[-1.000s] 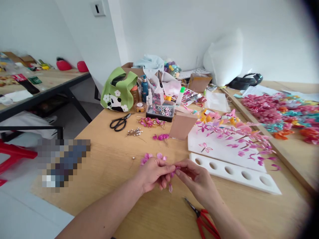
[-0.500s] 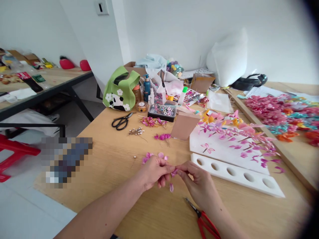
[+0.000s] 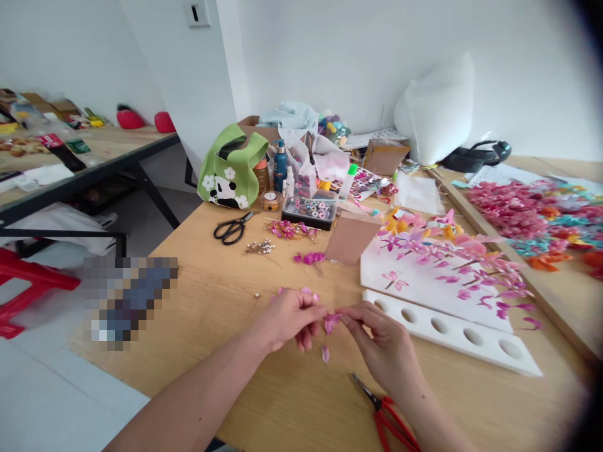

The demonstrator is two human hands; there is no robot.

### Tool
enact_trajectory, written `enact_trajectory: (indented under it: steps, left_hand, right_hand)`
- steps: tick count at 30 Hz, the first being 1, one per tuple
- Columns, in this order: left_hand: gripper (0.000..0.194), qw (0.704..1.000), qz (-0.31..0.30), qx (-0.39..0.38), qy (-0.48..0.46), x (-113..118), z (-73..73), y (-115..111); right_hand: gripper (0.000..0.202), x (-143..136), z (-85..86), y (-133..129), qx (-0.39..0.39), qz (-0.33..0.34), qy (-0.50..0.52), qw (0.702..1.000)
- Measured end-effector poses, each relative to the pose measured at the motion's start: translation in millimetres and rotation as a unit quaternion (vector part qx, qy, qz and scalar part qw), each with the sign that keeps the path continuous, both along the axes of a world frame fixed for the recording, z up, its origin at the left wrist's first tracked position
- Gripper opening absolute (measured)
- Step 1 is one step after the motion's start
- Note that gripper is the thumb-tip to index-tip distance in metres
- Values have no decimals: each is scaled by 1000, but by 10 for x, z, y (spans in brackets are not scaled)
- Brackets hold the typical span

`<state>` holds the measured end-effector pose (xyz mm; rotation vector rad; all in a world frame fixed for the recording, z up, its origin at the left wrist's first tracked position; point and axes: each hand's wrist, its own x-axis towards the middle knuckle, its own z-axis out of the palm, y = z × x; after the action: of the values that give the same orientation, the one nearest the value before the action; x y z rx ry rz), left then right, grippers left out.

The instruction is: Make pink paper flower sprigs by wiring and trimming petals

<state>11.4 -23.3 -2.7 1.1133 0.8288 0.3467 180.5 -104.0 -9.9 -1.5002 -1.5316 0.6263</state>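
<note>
Over the wooden table (image 3: 226, 395) my left hand (image 3: 296, 320) and my right hand (image 3: 377, 329) meet, both pinched closed on a small pink-purple petal flower (image 3: 331, 322) between the fingertips. A single loose petal (image 3: 325, 353) shows just below it. More pink petals (image 3: 308, 293) lie behind my left hand, partly hidden by it. Red-handled scissors (image 3: 384, 408) rest on the table beside my right forearm. A pearl-tipped wire (image 3: 257, 295) lies to the left of the petals.
A white foam strip with round holes (image 3: 440, 325) and a white board bearing pink flower sprays (image 3: 433, 270) stand right. Black scissors (image 3: 233, 228), a bead box (image 3: 309, 210), pearl stamens (image 3: 259, 247) and a green panda bag (image 3: 230, 169) are farther back. A wooden strip (image 3: 504, 251) runs along the right.
My fingertips have shifted slightly, and more of the pink-purple petal flower shows between them. The whole view has moved a little; other things lie as before.
</note>
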Motion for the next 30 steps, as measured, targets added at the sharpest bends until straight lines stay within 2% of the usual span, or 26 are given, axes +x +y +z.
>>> enact_trajectory:
  steps: [4, 8, 10, 12, 14, 15, 18, 20, 22, 25, 28, 30]
  left_hand:
    - [31, 998, -26, 53, 13, -103, 35, 92]
    - [24, 993, -51, 103, 37, -124, 71, 101]
    - [22, 988, -29, 137, 65, -129, 118, 90]
    - [20, 974, 25, 198, 105, -161, 181, 81]
    - [19, 940, 85, 295, 150, -233, 234, 76]
    - [20, 912, 107, 354, 174, -282, 247, 73]
    - [21, 797, 158, 522, 259, -460, 198, 63]
    - [20, 719, 192, 586, 321, -568, 99, 58]
    - [21, 664, 202, 622, 362, -646, -15, 62]
    - [19, 625, 195, 638, 406, -695, -130, 88]
    - [19, 610, 183, 635, 436, -682, -157, 127]
    - [20, 612, 169, 630, 449, -656, -163, 149]
  right_hand:
    - [16, 12, -28, 22, 37, -35, 3, 999]
    - [21, -10, -41, 20, 33, -45, 3, 998]
    - [28, -10, -47, 16, 11, -63, 9, 998]
    - [34, -1, -52, 15, -22, -83, 11, 996]
    - [33, 12, -53, 22, -53, -84, 1, 995]
    - [32, 18, -52, 27, -64, -77, -8, 995]
    - [29, 28, -35, 43, -84, -36, -51, 995]
    - [26, 29, -15, 49, -105, 0, -85, 991]
    - [20, 25, 3, 54, -139, 29, -118, 983]
    - [14, 9, 10, 58, -203, 56, -166, 963]
    - [15, -17, -15, 64, -234, 81, -202, 948]
    - [14, -36, -39, 75, -231, 89, -210, 946]
